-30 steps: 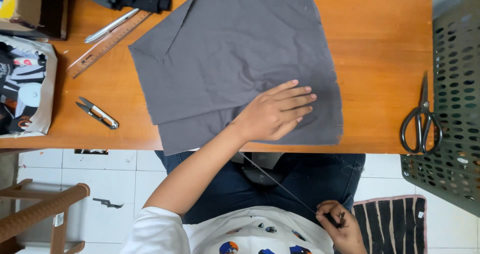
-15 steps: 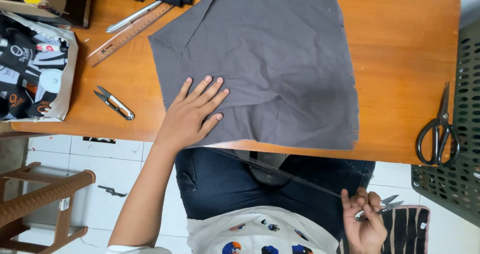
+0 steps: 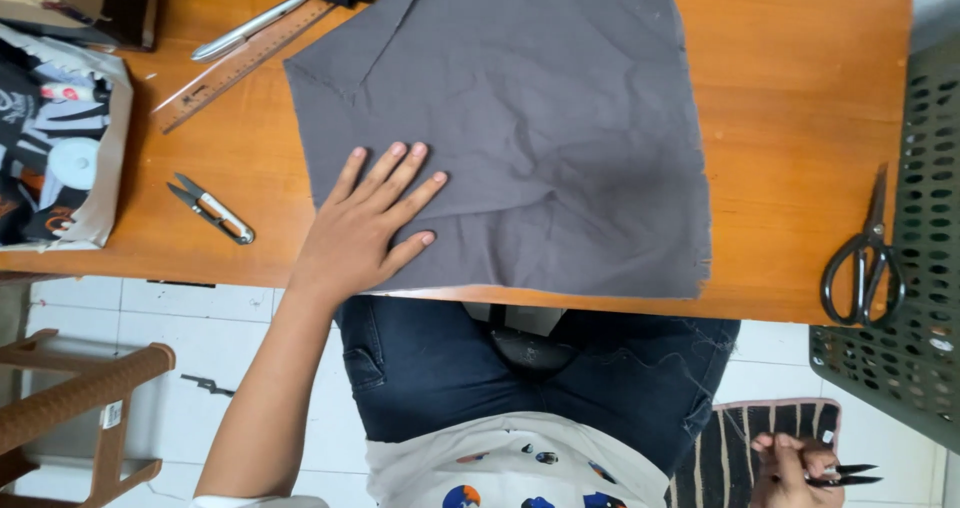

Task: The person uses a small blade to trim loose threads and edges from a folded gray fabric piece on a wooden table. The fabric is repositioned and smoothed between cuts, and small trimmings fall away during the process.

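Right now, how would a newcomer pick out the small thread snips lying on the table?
Start at the orange wooden table and the large grey cloth under the left hand. Left of that hand, on bare wood, lie the small silver thread snips, below a wooden ruler. Unlike the big black-handled scissors at the right edge, they are tiny, with no finger loops.

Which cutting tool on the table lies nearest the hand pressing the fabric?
The small silver thread snips, just beside the left hand; the black scissors lie far off by the green basket.

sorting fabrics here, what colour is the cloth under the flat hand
Plain dark grey cloth, no pattern, under the left hand; seen in the head view.
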